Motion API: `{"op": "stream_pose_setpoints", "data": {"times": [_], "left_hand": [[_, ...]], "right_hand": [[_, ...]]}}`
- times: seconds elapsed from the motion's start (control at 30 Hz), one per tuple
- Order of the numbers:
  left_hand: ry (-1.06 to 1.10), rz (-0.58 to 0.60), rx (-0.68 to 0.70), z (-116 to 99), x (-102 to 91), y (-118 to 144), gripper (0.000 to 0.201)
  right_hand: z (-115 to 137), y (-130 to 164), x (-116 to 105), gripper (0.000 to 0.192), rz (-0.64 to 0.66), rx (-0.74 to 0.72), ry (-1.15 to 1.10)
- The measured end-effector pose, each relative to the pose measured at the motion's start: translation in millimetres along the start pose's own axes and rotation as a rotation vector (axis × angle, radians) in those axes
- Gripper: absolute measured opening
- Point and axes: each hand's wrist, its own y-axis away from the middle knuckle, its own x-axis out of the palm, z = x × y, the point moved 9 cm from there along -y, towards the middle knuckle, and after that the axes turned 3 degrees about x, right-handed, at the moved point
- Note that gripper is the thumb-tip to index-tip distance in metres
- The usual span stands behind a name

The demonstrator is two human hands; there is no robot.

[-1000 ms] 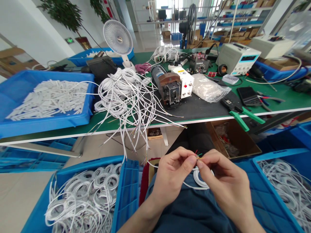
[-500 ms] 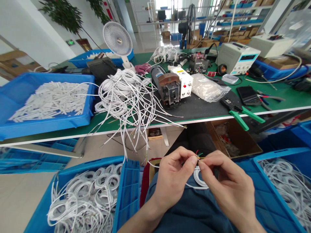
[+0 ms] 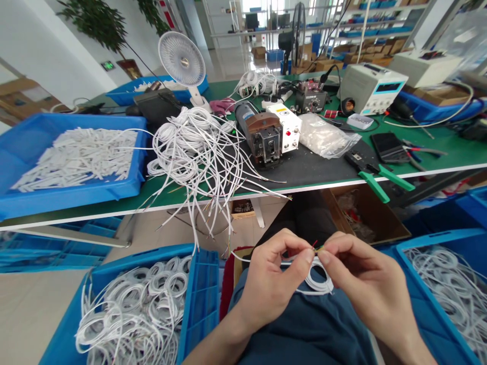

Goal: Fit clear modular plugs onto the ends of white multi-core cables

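From the head view, my left hand [image 3: 272, 281] and my right hand [image 3: 367, 286] meet over my lap, fingertips almost touching. Between them I pinch the stripped end of a thin white coiled cable [image 3: 315, 278]: the left thumb and forefinger are pressed together on the sheath, and the right thumb and forefinger are closed on the short coloured inner wires [image 3: 316, 247], red and green strands that fan out just above my fingers. The rest of the cable hangs as a small loop below my hands, resting against my dark blue trousers [image 3: 304, 329].

To my lower left stands a blue plastic crate of coiled white cables [image 3: 133, 309]; another such blue crate of white coils [image 3: 452, 284] is at my lower right. Ahead is the green workbench [image 3: 437, 157]. On it lie a loose tangle of white cables [image 3: 198, 152] whose ends droop over the front edge, a blue tray of short white cut pieces [image 3: 72, 157] to the left, a small brown and grey benchtop crimping machine [image 3: 262, 134] near the middle, green-handled pliers [image 3: 380, 180] by the edge, and a white desk fan [image 3: 182, 58] further back.
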Motion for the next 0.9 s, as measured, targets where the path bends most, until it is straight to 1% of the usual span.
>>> {"op": "stream_pose_setpoints", "data": {"times": [0.13, 0.3, 0.4, 0.5, 0.6, 0.7, 0.83, 0.9], "left_hand": [[0.012, 0.008, -0.002, 0.1, 0.4, -0.2, 0.011], [0.02, 0.003, -0.01, 0.7, 0.2, -2.5, 0.013], [0.017, -0.016, 0.006, -1.6, -0.9, -4.1, 0.014], [0.001, -0.009, 0.024, -4.2, -0.8, -4.1, 0.014], [-0.029, 0.027, 0.033, -6.3, -0.1, -3.1, 0.012], [-0.084, 0.06, 0.031, -8.2, -0.5, -3.4, 0.011], [-0.145, 0.098, 0.008, -9.9, 1.1, -5.2, 0.012], [-0.165, 0.097, -0.004, -9.9, 2.1, -5.8, 0.012]], "right_hand": [[3.0, -4.0, -0.5, 0.019, 0.052, 0.015, 0.025], [-7.5, -7.1, -0.3, 0.016, 0.15, 0.111, 0.021], [-13.3, -6.2, -0.7, 0.018, 0.171, 0.148, 0.007], [-14.9, -5.3, -1.6, 0.018, 0.17, 0.157, 0.005], [-11.5, -5.9, -3.3, 0.016, 0.163, 0.139, 0.02], [-8.0, -7.2, -4.0, 0.02, 0.157, 0.129, 0.035], [-7.7, -7.8, -3.5, 0.023, 0.119, 0.153, -0.005], [-5.6, -7.7, -2.9, 0.023, 0.097, 0.14, -0.022]]}}
